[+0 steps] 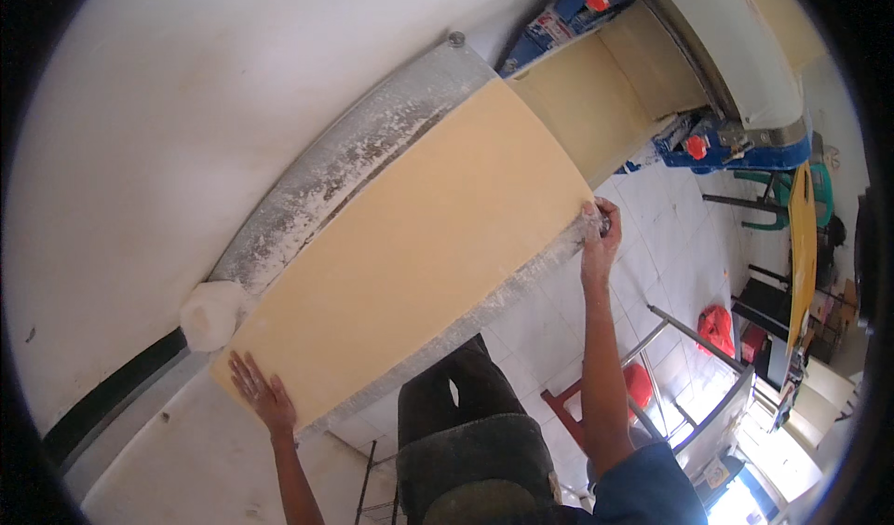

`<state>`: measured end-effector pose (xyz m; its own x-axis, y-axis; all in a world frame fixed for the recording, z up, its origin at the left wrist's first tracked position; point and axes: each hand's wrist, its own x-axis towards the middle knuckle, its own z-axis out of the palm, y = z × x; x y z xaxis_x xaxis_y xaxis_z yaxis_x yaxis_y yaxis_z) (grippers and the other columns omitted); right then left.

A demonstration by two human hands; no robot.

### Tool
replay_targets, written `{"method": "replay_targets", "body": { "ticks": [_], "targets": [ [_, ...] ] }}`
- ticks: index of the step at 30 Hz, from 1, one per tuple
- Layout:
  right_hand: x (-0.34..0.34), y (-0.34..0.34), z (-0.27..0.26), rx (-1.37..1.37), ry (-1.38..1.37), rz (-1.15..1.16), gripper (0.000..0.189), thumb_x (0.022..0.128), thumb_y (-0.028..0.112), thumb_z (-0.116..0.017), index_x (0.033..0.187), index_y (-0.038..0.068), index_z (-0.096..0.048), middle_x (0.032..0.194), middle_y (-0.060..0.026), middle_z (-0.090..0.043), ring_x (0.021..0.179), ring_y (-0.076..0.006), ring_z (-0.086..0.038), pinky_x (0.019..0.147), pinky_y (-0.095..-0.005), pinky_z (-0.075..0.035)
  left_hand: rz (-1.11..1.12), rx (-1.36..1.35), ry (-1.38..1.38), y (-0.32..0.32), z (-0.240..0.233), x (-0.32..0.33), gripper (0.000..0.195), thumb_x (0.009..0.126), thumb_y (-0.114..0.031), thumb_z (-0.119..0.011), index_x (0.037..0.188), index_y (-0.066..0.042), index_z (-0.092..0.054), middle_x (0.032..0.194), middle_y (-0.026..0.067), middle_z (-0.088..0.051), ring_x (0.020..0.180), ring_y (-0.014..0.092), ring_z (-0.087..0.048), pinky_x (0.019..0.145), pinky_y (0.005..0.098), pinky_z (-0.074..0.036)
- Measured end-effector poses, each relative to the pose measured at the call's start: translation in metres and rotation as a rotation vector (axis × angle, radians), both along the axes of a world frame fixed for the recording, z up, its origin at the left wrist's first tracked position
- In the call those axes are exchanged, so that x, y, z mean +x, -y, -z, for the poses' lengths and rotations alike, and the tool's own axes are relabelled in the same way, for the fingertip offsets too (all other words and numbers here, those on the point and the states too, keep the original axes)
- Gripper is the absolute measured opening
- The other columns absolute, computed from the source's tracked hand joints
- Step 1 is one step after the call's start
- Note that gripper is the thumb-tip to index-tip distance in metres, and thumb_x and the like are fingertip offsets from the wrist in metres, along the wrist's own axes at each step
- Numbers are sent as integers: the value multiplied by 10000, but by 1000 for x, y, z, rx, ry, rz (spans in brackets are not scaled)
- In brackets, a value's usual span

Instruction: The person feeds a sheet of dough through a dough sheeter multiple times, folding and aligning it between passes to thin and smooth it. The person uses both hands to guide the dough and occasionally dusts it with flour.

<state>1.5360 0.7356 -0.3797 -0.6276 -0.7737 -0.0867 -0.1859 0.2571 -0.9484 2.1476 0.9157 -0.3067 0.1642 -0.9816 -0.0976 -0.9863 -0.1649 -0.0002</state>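
Note:
A long, smooth, pale yellow sheet of dough (412, 245) lies over a flour-dusted metal table (349, 155). My left hand (264, 393) rests flat on the sheet's left end, fingers spread. At the near right corner, my right hand (602, 242) pinches the dough's edge between thumb and fingers, close to a dark round fitting at the table's corner. Flour whitens both hands. Just beyond the right end of the sheet, a wide cream-coloured feed surface (594, 102) leads into a blue and white roller machine (740, 57).
A white rounded bundle (211, 315) sits by the table's far left corner against the wall. Red knobs (696, 147) stick out from the machine's sides. On the tiled floor to the right stand a metal frame (663, 378), a red plastic bag (716, 331) and a green chair (824, 193).

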Motion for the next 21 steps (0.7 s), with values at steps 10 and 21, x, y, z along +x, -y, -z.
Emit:
{"method": "replay_targets", "body": {
  "ticks": [10,21],
  "targets": [
    [19,6,-32,193,-214,39,418,928,317,-805,1196,49,-628,1189,-118,-631,1134,-262,-573,1000,-411,-440,-6,-16,-32,2,-2,-2,653,1120,-406,-322,1660,-58,-207,1744,173,-125,1610,368,-103,1274,549,-73],
    [125,48,-74,-23,-988,-1022,726,950,543,-637,1592,269,-438,1724,-112,-236,1587,-378,-189,1254,-600,-184,-9,-52,-41,1,2,-1,641,1112,-377,-382,1657,-76,-231,1740,169,-148,1608,365,-119,1276,557,-86]
  ]
}}
